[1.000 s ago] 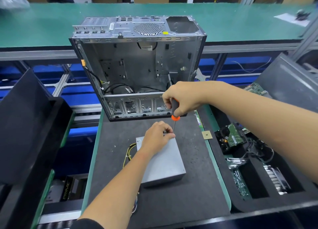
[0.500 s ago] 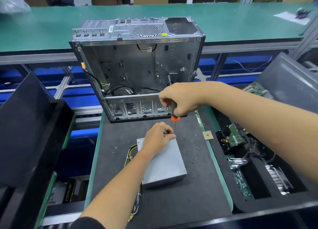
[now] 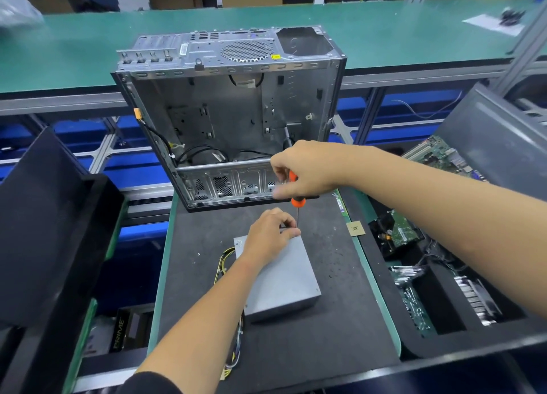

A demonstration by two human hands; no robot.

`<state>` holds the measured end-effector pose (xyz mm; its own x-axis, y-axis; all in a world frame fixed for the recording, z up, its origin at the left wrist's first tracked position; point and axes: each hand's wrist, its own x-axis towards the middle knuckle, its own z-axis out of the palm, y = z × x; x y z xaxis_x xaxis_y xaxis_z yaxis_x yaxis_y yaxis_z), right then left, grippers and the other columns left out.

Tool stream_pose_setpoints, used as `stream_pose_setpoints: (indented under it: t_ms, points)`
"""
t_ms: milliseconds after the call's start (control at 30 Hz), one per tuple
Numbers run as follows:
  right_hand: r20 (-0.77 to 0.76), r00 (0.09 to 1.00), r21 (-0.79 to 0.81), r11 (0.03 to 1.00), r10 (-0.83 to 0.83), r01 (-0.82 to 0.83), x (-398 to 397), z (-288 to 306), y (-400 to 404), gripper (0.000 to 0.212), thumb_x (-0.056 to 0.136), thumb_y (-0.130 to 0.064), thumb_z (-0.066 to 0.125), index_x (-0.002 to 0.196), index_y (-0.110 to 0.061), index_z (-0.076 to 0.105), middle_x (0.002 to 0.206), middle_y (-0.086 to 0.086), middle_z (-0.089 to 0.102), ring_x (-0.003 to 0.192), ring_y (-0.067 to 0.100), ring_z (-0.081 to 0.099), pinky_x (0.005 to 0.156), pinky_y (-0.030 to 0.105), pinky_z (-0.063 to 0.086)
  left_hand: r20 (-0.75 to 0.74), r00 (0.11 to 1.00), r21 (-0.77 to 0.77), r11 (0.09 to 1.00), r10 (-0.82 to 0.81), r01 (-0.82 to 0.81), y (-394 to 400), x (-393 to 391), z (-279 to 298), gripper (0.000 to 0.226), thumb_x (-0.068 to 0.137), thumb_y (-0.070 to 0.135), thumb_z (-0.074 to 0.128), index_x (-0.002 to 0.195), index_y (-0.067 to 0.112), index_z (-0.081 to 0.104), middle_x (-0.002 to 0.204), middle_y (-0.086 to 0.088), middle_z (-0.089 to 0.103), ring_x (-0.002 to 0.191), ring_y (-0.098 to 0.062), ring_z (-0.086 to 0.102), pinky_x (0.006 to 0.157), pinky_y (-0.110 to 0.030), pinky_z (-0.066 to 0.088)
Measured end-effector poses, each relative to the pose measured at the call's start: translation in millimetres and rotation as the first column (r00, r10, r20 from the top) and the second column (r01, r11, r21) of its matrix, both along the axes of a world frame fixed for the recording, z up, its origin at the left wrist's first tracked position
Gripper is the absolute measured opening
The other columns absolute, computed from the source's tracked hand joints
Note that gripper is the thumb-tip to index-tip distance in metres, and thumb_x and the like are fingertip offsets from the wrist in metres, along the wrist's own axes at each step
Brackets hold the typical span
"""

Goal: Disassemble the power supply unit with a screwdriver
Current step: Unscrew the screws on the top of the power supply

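A grey power supply unit (image 3: 281,278) is seen lying flat on the dark mat of the counter (image 3: 331,328), just in front of an opened, stripped computer case (image 3: 231,121) standing upright. A bundle of yellow and black cables (image 3: 222,265) is seen trailing from the unit's left side. The far top corner of the unit is held by the left hand (image 3: 270,236), with curled fingers and thumb closed at that edge. A screwdriver (image 3: 296,199) with an orange and black handle is gripped in the right hand (image 3: 307,171), fingers wrapped around the handle; its thin shaft is held vertical, the tip meeting the unit's far corner beside the left fingertips. A small square chip (image 3: 355,228) lies on the counter's green edge, to the right of the unit. Trays of circuit boards (image 3: 414,302) are noted at the right.
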<state>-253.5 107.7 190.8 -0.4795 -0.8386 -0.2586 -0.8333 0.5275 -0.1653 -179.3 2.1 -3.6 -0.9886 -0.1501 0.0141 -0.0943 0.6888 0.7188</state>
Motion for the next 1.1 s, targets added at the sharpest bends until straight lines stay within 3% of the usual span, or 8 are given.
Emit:
stream_pose_setpoints:
  t_ms: [133,267,400,567,700,800,867,1100]
  points:
    - [-0.164,0.985,0.091,0.993,-0.059,0.075,-5.9,-1.4,-3.3,0.03,0.102,-0.038,0.035,0.087,-0.014,0.046,0.074,0.005,0.051,0.064,0.021,0.053,0.05,0.032,0.031,0.018,1.0,0.018,1.0,0.01,-0.011,1.0,-0.2,1.2,0.013,0.082,0.033,0.07,0.074,0.032,0.06,0.089,0.015,0.058,0.086,0.0,0.044,0.065,-0.013,0.028]
    - [0.027,0.998,0.068,0.996,0.05,-0.051,-8.0,3.3,1.3,0.009,0.094,-0.022,0.057,0.1,-0.02,0.05,0.075,-0.014,0.055,0.069,0.005,0.05,0.056,0.025,0.035,0.017,1.0,0.016,1.0,0.011,-0.011,0.6,-0.5,0.9,0.013,0.082,0.033,0.07,0.074,0.031,0.06,0.089,0.015,0.059,0.087,0.002,0.044,0.066,-0.012,0.028]
    - [0.116,0.991,0.077,0.994,0.063,-0.072,-9.4,12.1,5.7,0.031,0.079,-0.005,0.067,0.101,-0.022,0.053,0.087,-0.005,0.06,0.076,0.016,0.054,0.063,0.032,0.045,0.017,1.0,0.007,1.0,0.008,-0.008,1.1,-0.3,1.4,0.012,0.082,0.032,0.07,0.075,0.03,0.061,0.088,0.015,0.059,0.087,0.002,0.044,0.066,-0.011,0.026]
    - [-0.029,0.999,0.107,0.994,-0.026,0.029,-4.2,4.0,4.1,0.032,0.097,-0.045,0.049,0.087,-0.015,0.049,0.073,-0.001,0.059,0.065,0.018,0.063,0.056,0.031,0.046,0.015,1.0,-0.005,1.0,0.003,-0.003,1.3,-0.8,1.9,0.013,0.082,0.033,0.07,0.075,0.032,0.059,0.086,0.015,0.057,0.087,0.002,0.043,0.065,-0.01,0.027]
    - [-0.177,0.983,0.166,0.986,0.046,-0.016,-0.2,-0.2,-0.1,0.03,0.104,-0.03,0.036,0.082,-0.014,0.047,0.076,0.004,0.056,0.06,0.016,0.05,0.049,0.03,0.033,0.005,1.0,-0.015,1.0,0.003,-0.003,2.8,0.2,2.2,0.012,0.082,0.031,0.07,0.076,0.029,0.059,0.086,0.013,0.057,0.087,-0.001,0.044,0.064,-0.013,0.028]
    - [-0.006,0.997,0.141,0.987,0.082,-0.08,0.1,7.2,3.6,0.004,0.089,-0.014,0.056,0.091,-0.017,0.054,0.082,-0.005,0.058,0.077,0.017,0.053,0.061,0.029,0.043,-0.014,1.0,-0.015,1.0,0.003,-0.003,3.0,0.8,1.6,0.011,0.082,0.029,0.071,0.076,0.027,0.061,0.087,0.012,0.058,0.086,-0.002,0.044,0.064,-0.013,0.029]
    - [0.105,0.991,0.142,0.985,0.084,-0.099,1.2,12.6,5.8,0.016,0.081,-0.008,0.063,0.093,-0.019,0.058,0.089,-0.003,0.061,0.082,0.018,0.054,0.067,0.031,0.046,-0.028,1.0,-0.014,1.0,0.001,-0.002,3.4,2.2,2.4,0.011,0.082,0.029,0.071,0.076,0.027,0.062,0.087,0.012,0.059,0.085,-0.002,0.043,0.064,-0.014,0.029]
    - [-0.149,0.989,0.147,0.988,-0.02,0.043,-3.2,2.8,3.6,0.033,0.105,-0.034,0.033,0.08,-0.017,0.047,0.08,0.011,0.061,0.058,0.022,0.057,0.054,0.032,0.044,-0.003,1.0,-0.011,1.0,0.01,-0.01,4.7,1.7,3.7,0.008,0.083,0.029,0.07,0.078,0.029,0.063,0.089,0.012,0.059,0.085,-0.002,0.043,0.067,-0.021,0.03]
